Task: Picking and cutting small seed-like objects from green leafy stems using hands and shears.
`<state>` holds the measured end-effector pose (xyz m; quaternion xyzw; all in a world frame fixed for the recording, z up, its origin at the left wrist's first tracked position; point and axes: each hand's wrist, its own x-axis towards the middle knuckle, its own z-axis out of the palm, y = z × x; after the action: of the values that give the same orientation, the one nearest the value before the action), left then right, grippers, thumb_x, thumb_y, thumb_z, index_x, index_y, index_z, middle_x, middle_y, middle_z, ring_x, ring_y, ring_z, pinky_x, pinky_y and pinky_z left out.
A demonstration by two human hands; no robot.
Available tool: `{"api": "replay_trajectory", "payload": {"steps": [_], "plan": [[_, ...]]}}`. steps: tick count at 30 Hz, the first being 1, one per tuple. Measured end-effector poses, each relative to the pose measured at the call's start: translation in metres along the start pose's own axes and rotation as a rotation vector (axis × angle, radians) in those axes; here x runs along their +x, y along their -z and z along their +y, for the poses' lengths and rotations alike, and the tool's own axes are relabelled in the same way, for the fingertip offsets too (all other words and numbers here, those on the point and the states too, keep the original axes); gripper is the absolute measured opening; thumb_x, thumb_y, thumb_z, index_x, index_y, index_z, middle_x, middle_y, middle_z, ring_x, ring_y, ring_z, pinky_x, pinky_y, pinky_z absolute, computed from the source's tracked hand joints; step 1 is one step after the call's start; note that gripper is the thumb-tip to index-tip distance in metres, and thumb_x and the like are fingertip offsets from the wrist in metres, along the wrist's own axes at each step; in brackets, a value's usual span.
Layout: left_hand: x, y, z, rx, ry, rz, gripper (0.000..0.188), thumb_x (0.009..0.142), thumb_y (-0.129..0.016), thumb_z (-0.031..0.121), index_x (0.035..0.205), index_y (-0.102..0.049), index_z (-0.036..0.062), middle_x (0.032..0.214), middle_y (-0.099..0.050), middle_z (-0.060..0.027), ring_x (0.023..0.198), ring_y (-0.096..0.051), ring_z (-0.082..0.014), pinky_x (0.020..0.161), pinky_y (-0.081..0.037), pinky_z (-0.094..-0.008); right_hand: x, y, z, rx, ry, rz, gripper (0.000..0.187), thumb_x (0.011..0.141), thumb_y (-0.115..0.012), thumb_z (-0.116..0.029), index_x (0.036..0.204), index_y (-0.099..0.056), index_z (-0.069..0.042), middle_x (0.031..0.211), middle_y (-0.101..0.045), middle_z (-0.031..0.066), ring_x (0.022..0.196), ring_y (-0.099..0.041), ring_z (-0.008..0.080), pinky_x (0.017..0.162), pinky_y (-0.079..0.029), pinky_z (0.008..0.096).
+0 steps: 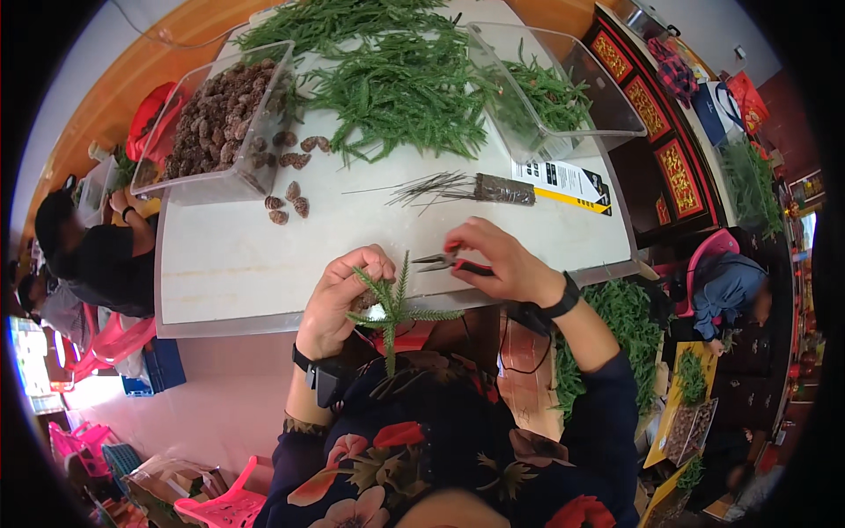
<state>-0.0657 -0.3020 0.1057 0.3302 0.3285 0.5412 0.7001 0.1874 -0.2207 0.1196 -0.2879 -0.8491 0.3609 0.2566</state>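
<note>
My left hand (339,295) is closed on a green artificial pine sprig (393,315) with several spread branches, just off the table's near edge. Something brown, perhaps a pine cone, shows partly behind the sprig by the fingers. In my right hand (515,262) are needle-nose pliers (465,264) with red and black handles. Their slim jaws point left toward the sprig and do not touch it. Beyond the hands lies a bundle of thin dark wires (503,189), loose ends fanned to the left. Several loose pine cones (299,207) rest on the white table (229,264).
A clear bin (255,185) full of pine cones stands at the far left. Green sprigs (405,88) are heaped at the back, beside another clear bin (581,132). A printed card (563,180) lies under the wires. More greenery (620,330) is below right. Other people sit at both sides.
</note>
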Motion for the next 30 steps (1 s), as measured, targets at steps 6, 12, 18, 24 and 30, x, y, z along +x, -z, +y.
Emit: {"api": "replay_trajectory", "payload": {"steps": [6, 12, 18, 24, 30], "plan": [[-0.009, 0.002, -0.006, -0.056, 0.025, -0.083, 0.022, 0.092, -0.062, 0.018, 0.080, -0.055, 0.0007, 0.085, -0.053, -0.0073, 0.081, -0.051, -0.0169, 0.073, -0.040, -0.0263, 0.019, -0.016, 0.011, -0.022, 0.189, -0.123, 0.040, 0.072, -0.071, -0.004, 0.108, -0.055, -0.009, 0.099, -0.058, 0.0082, 0.092, -0.056, 0.0292, 0.078, -0.044, 0.0378], [-0.020, 0.011, -0.008, -0.052, 0.022, -0.077, 0.025, 0.090, -0.065, 0.021, 0.078, -0.055, 0.0009, 0.085, -0.054, -0.0085, 0.082, -0.052, -0.0173, 0.072, -0.040, -0.0265, 0.033, -0.027, 0.003, -0.014, 0.248, -0.165, 0.042, 0.070, -0.067, -0.002, 0.110, -0.055, -0.006, 0.099, -0.056, 0.0085, 0.092, -0.055, 0.0295, 0.080, -0.045, 0.0372], [-0.025, 0.002, -0.007, -0.092, 0.126, -0.046, 0.030, 0.086, -0.068, 0.026, 0.075, -0.055, 0.0016, 0.079, -0.054, -0.0091, 0.078, -0.051, -0.0180, 0.072, -0.041, -0.0273, 0.039, -0.024, 0.004, 0.081, 0.279, -0.244, 0.043, 0.069, -0.067, -0.002, 0.110, -0.056, -0.006, 0.100, -0.057, 0.0081, 0.094, -0.056, 0.0283, 0.083, -0.046, 0.0364], [-0.020, -0.005, -0.015, -0.212, 0.123, -0.102, 0.030, 0.084, -0.068, 0.026, 0.074, -0.054, 0.0016, 0.076, -0.052, -0.0087, 0.073, -0.048, -0.0166, 0.071, -0.042, -0.0273, 0.037, -0.021, 0.004, 0.101, 0.292, -0.195, 0.036, 0.070, -0.067, -0.004, 0.105, -0.059, -0.010, 0.093, -0.058, 0.0066, 0.083, -0.059, 0.0256, 0.072, -0.048, 0.0352], [-0.016, -0.002, -0.019, -0.278, 0.144, -0.077, 0.021, 0.088, -0.063, 0.017, 0.078, -0.053, 0.0015, 0.076, -0.051, -0.0066, 0.073, -0.047, -0.0138, 0.068, -0.041, -0.0246, 0.032, -0.014, 0.006, 0.025, 0.237, -0.183, 0.029, 0.071, -0.066, -0.006, 0.098, -0.059, -0.010, 0.081, -0.056, 0.0051, 0.073, -0.058, 0.0241, 0.067, -0.048, 0.0360]]}}
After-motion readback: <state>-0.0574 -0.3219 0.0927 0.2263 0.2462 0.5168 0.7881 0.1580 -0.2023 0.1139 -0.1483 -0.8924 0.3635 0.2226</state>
